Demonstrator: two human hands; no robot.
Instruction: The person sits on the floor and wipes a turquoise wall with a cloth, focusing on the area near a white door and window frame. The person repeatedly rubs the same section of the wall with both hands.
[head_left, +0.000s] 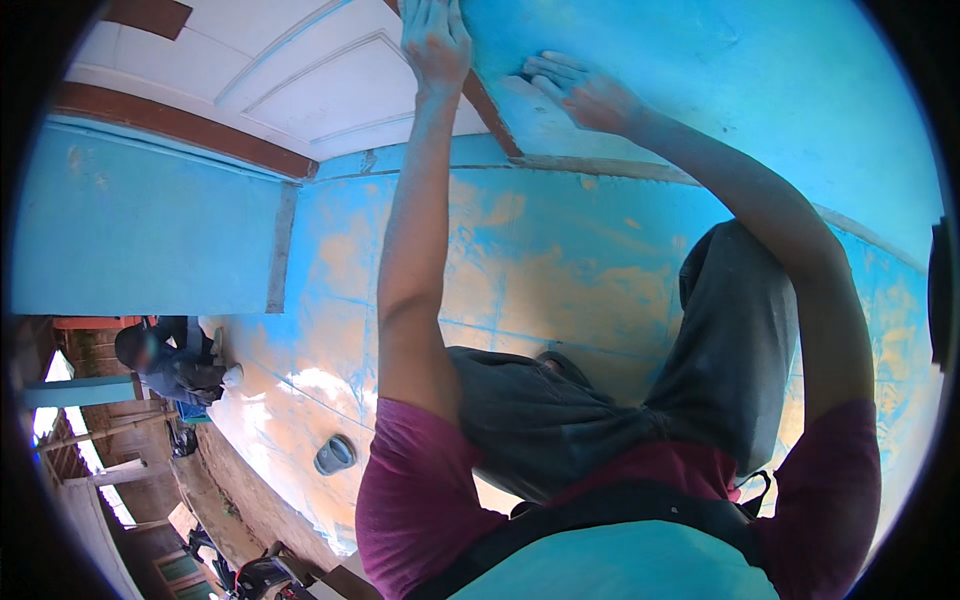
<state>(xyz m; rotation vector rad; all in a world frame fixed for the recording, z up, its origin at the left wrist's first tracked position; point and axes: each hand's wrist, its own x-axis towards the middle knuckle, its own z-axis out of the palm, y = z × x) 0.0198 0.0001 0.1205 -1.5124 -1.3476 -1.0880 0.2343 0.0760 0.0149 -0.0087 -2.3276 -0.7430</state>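
Observation:
My left hand (437, 49) reaches up beside the brown door frame (487, 112), its back towards me, fingers extended and slightly apart, the tips near the picture's top edge. Nothing shows in it. My right hand (596, 96) lies flat against the light-blue painted wall (697, 97), fingers stretched out to the left. A small dark edge shows at its fingertips; whether it is a thin thing under the palm or a shadow, I cannot tell. Both hands look dusted with something pale. A white panelled door (337, 90) stands left of the frame.
The tiled floor (555, 285) is smeared with blue. A dark cup-like container (334, 455) stands on it at lower left. Another person (176, 364) crouches beyond the blue wall end (282, 247). A motorcycle (262, 577) is partly visible at the bottom left.

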